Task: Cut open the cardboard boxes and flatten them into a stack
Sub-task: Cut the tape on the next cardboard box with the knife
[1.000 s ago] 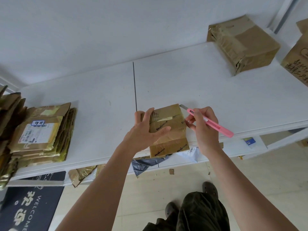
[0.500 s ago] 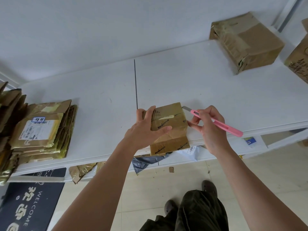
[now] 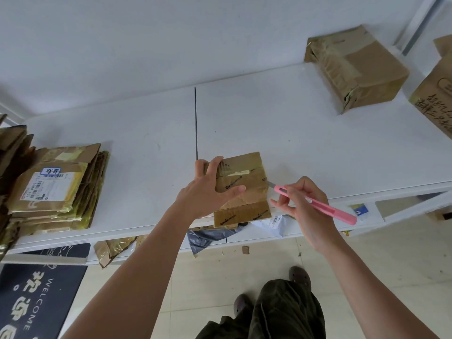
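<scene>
Cutting step under way, judging by the layout: slitting the tape on the right side of the small cardboard box [image 3: 241, 189], sitting at the near edge of the white table [image 3: 305, 133], roughly at the centre of the view. Left hand [image 3: 208, 192] gripping the box from its 9 o'clock side, thumb lying across the top face, other fingers wrapped over the far left corner. Right hand [image 3: 303, 204] pinching the pink utility knife [image 3: 315, 204] pen-style, thumb and forefinger closed round the handle, remaining fingers loosely spread beneath; short grey blade tip meeting the box's right edge at 3 o'clock.

Probably calling next for a steady draw of the blade along the taped seam toward the body, holding the box firm against the table and keeping the left thumb out of the blade's line. Then, most likely, folding the panels flat and carrying the piece over to the stack.

Box looking brown, creased and dented, wrapped in glossy printed tape bands, with a pale strip of label across the top; seeming still closed.

Stack of flattened boxes [image 3: 56, 187] lying at 9 o'clock on the table, well apart. Larger taped box [image 3: 354, 69] waiting at 1 o'clock, another box [image 3: 437, 94] with handwriting at 2 o'clock, partly out of frame.
</scene>
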A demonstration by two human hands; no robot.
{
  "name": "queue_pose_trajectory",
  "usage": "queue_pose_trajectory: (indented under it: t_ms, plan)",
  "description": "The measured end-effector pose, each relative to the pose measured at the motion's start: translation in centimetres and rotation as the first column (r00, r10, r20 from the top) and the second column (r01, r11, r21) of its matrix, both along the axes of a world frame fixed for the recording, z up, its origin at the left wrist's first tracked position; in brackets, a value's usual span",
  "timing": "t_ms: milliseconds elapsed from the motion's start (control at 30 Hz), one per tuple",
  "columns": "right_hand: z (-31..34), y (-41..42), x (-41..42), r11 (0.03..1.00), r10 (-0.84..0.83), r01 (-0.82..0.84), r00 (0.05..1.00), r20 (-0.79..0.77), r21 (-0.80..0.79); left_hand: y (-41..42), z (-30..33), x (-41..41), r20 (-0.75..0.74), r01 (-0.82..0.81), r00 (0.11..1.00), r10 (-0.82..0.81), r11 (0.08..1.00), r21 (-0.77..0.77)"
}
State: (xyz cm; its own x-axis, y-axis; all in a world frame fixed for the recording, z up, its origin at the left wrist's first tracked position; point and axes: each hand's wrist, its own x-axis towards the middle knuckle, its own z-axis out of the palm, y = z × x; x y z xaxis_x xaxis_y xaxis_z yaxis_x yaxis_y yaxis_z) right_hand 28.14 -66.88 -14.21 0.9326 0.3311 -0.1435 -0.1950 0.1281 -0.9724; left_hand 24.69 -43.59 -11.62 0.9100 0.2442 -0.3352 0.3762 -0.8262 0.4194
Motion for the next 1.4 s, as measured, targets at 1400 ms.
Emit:
queue_pose_trajectory:
  t_ms: [1400]
  plan:
    - [3.9,16.1,0.5,0.634,0.321,-0.067,0.929,0.183,-0.771,5.1,1.6,-3.7,0.002,-0.588,0.777,0.630,0.727,-0.355]
